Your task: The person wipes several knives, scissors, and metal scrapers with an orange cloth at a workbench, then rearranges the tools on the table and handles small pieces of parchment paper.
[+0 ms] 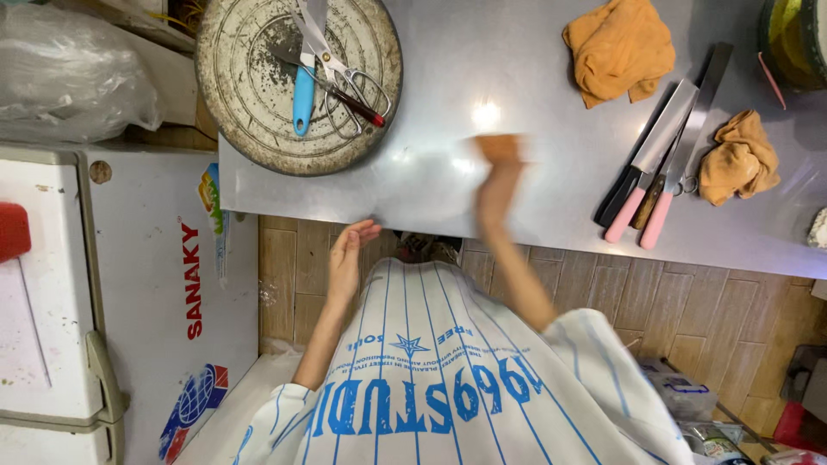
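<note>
My right hand (500, 176) is raised over the grey metal desk (534, 129), arm stretched forward, motion-blurred; its grip presses a small orange-brown cloth (500, 148) against the desk top, though I cannot tell how tightly the fingers close on it. My left hand (349, 254) hangs at the desk's near edge, palm turned inward, fingers loosely curled, grip open and holding nothing. Far left on the desk: a round, worn metal tray (250, 95) carrying steel scissors (336, 65) and a blue-handled tool (303, 99). To the right, well apart from my right hand: pink-handled knives (655, 164) lying side by side, a crumpled orange rag (620, 47) beyond them, and a second orange rag (738, 159) just beside the blades. A white chest freezer (129, 301) stands left of the desk.
</note>
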